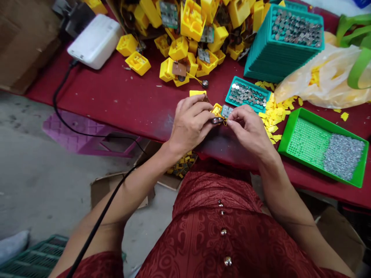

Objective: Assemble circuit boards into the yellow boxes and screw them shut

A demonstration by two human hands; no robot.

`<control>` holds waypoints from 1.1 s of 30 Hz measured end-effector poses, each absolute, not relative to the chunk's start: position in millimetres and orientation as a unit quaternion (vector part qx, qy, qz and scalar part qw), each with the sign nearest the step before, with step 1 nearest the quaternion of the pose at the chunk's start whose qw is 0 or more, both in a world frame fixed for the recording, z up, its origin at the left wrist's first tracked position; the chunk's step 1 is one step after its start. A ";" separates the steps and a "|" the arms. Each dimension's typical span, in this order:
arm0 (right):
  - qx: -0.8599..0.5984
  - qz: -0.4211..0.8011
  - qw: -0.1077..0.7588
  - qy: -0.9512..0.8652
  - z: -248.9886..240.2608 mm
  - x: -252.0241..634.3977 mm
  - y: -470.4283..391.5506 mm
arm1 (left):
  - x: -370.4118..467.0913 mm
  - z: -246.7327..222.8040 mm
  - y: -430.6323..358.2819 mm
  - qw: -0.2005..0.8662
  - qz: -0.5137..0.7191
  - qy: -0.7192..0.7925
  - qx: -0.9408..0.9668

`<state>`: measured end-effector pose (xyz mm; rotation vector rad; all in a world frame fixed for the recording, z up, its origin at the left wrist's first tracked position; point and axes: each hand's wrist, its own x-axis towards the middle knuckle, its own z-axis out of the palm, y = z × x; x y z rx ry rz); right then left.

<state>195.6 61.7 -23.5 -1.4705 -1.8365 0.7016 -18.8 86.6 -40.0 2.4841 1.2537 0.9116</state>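
Near the table's front edge, my left hand [191,121] is curled round a small yellow plastic casing [216,108], whose far side its fingers partly hide. A black round part [217,121] sits by the left fingertips. Beside the casing is a small grey circuit board [226,111], with thin yellow wires [225,123] below it. My right hand [251,125] is closed in a pinch at the board's right edge, close to the wires; what lies between thumb and finger is hidden. Another yellow casing [198,93] shows just beyond my left hand.
Behind lie heaped yellow casings [193,19] with boards. A teal tray of metal discs [246,94], stacked teal trays [275,54], yellow scraps [274,116] and a green basket of small metal parts [307,154] stand right. A white box [95,40] trails a black cable [56,104].
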 end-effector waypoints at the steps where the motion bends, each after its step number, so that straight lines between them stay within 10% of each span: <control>1: -0.570 0.264 0.334 -0.703 -23.8 196.7 61.2 | -20.9 -41.4 88.9 0.108 0.306 0.431 0.842; 33: -0.598 0.128 0.204 -0.765 -48.9 206.4 4.0 | 16.2 -20.0 104.4 0.236 0.220 0.365 0.874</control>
